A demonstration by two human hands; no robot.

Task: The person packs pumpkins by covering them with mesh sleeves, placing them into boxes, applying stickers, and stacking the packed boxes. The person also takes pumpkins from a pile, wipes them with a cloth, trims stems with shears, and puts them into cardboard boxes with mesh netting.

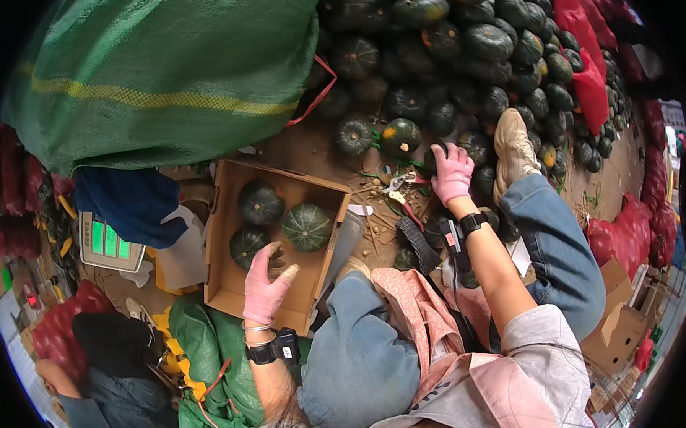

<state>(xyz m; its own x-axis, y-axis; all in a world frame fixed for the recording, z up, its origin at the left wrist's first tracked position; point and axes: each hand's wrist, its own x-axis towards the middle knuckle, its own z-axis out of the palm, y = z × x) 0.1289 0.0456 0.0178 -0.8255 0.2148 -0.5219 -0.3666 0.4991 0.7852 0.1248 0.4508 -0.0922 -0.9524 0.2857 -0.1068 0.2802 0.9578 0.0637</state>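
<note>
My left hand (266, 290), in a pink glove with pale fingertips, is over the near part of a cardboard box (223, 284), its fingers apart beside a dark green squash (249, 247). Two more squashes, one at the back (260, 202) and a striped one (307, 227), lie in the box. My right hand (452, 171), also gloved in pink, reaches to the edge of the squash pile, its fingers spread on or just over a dark squash that it partly hides. Pruning shears with red handles (404, 200) lie on the ground left of it.
A large pile of squashes (489, 47) fills the upper right. A big green sack (161, 84) stands at the upper left. A scale with a green display (111, 239) is left of the box. Another person (121, 399) is at the lower left.
</note>
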